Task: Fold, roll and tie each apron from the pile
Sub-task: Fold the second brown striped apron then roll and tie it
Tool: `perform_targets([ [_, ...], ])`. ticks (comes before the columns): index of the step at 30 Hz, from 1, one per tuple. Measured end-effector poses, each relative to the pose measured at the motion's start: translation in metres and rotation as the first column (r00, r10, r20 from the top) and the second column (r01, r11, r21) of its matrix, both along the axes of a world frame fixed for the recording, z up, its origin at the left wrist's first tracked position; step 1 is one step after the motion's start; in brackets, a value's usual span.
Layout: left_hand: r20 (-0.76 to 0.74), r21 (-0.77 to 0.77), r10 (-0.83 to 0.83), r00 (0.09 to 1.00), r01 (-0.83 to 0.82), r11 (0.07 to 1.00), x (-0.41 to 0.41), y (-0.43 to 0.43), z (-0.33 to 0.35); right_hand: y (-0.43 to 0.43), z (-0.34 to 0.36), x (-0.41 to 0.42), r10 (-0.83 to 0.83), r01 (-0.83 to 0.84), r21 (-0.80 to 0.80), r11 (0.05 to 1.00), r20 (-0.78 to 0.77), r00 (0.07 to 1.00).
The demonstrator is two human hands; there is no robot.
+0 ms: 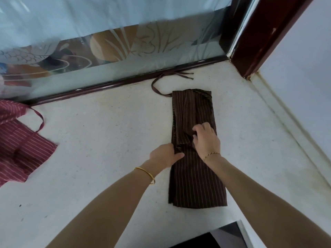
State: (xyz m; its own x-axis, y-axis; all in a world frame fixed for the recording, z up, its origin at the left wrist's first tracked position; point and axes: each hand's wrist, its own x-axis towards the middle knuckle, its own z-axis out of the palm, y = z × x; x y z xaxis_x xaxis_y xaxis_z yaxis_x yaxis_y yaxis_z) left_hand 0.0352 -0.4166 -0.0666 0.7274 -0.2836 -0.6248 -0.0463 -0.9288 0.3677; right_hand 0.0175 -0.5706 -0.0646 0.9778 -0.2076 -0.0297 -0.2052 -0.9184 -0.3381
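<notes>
A dark brown striped apron (195,181) lies folded into a long narrow strip on the white counter (107,133), running away from me. Its thin tie strap (157,83) loops out from the far end toward the window frame. My left hand (164,155) grips the strip's left edge about halfway along, thumb on top of the cloth. My right hand (206,140) sits on the middle of the strip with fingers curled, pinching a bunched fold of the fabric. A red striped apron (21,145) lies spread at the left edge of the counter.
A frosted patterned glass pane (107,51) in a dark wooden frame (125,81) runs along the counter's far side. A dark post (259,38) and a white wall (304,68) close the right side. The counter's front edge drops off at the bottom right.
</notes>
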Motion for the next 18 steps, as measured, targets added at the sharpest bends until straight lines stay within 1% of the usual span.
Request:
perform_targets([
  [2,0.05,0.032,-0.032,0.998,0.031,0.999,-0.006,-0.007,-0.003,-0.003,-0.002,-0.015,-0.025,0.021,0.06,0.998,0.061,0.998],
  [4,0.07,0.059,-0.05,0.996,0.046,0.997,-0.007,-0.009,-0.007,-0.006,-0.008,-0.03,-0.007,-0.003,0.101,0.995,0.096,0.995],
  [7,0.081,-0.015,0.045,0.996,-0.044,0.999,-0.007,-0.004,-0.012,-0.014,-0.022,-0.056,0.097,-0.114,0.127,0.985,0.131,0.987],
  [9,0.099,-0.038,0.107,0.989,-0.104,0.994,-0.012,-0.001,-0.011,-0.021,-0.028,-0.07,0.167,-0.181,0.118,0.976,0.12,0.979],
  [10,0.144,-0.018,0.116,0.983,-0.115,0.993,-0.017,0.0,-0.008,-0.025,-0.03,-0.077,0.196,-0.208,0.11,0.972,0.109,0.974],
  [11,0.244,0.017,0.075,0.967,-0.081,0.997,-0.022,0.001,-0.006,-0.029,-0.032,-0.082,0.232,-0.242,0.095,0.966,0.11,0.967],
  [12,0.367,0.036,-0.015,0.93,0.001,0.999,-0.025,0.002,-0.002,-0.031,-0.032,-0.084,0.278,-0.287,0.077,0.955,0.115,0.954],
  [13,0.464,0.022,-0.128,0.876,0.134,0.991,-0.031,0.001,0.002,-0.032,-0.033,-0.088,0.328,-0.336,0.058,0.94,0.119,0.937],
  [14,0.496,-0.021,-0.24,0.834,0.288,0.957,-0.034,0.001,0.006,-0.034,-0.033,-0.089,0.38,-0.387,0.036,0.922,0.117,0.917],
  [15,0.452,-0.074,-0.354,0.819,0.429,0.9,-0.041,0.001,0.01,-0.035,-0.035,-0.094,0.426,-0.431,0.027,0.902,0.103,0.899],
  [16,0.354,-0.102,-0.475,0.805,0.539,0.836,-0.046,0.0,0.013,-0.037,-0.036,-0.096,0.457,-0.461,0.032,0.887,0.081,0.886],
  [17,0.239,-0.095,-0.586,0.774,0.619,0.779,-0.052,0.0,0.015,-0.037,-0.037,-0.1,0.475,-0.477,0.048,0.878,0.054,0.878],
  [18,0.149,-0.058,-0.669,0.728,0.682,0.729,-0.057,0.0,0.014,-0.038,-0.037,-0.102,0.482,-0.483,0.057,0.873,0.033,0.875],
])
